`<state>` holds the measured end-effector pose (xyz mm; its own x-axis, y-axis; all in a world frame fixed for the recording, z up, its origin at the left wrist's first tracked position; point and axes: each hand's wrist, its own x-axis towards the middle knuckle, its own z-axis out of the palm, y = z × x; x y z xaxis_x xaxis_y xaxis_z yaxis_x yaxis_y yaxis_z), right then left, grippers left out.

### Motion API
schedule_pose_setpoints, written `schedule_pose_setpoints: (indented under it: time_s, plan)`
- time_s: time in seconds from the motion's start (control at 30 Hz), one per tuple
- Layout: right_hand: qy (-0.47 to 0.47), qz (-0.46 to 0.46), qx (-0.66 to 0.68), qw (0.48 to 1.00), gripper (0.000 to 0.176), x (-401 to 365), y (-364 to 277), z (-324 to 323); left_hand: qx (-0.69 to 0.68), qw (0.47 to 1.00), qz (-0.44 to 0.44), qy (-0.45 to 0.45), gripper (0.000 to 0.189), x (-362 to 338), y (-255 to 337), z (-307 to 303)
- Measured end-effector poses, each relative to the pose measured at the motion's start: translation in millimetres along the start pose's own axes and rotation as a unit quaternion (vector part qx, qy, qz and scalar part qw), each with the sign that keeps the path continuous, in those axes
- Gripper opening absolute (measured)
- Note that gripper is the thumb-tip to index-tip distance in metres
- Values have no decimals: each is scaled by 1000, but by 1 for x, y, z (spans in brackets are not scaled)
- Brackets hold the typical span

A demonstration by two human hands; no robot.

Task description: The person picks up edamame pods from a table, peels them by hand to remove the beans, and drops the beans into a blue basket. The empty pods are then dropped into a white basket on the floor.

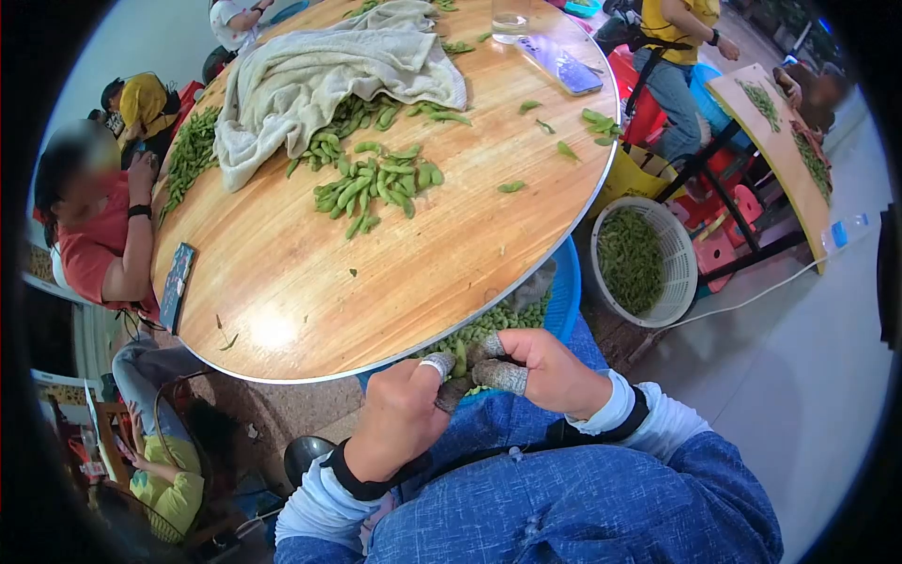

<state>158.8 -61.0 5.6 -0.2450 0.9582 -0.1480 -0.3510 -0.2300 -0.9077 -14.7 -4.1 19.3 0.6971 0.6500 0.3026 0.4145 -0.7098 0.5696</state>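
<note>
Both my hands are over a blue basket (565, 291) at the near edge of the round wooden table (442, 254). My left hand (402, 406), with grey covers on its fingertips, is closed, and a green pod (460, 357) shows at its fingertips. Facing it, my right hand (550, 369) also wears grey finger covers; its fingers are bent together, and what they hold, if anything, is hidden. Shelled green beans (503, 324) lie in the basket below. A pile of green pods (376, 185) rests on the table beyond my hands.
A grey towel (329, 80) covers more pods. Phones (177, 282) (559, 64) and a glass (510, 21) stand or lie on the table. A white basket (644, 263) of pods is on the floor at right. A person in red (99, 240) sits left; others are around.
</note>
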Motion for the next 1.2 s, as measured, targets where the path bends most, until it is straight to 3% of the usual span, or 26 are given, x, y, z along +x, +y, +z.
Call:
schedule_pose_setpoints:
  time_s: [1.2]
  plan:
    - [5,4,-23,1000,12,-1,5,-6,43,996,15,-82,16,0,14,-3]
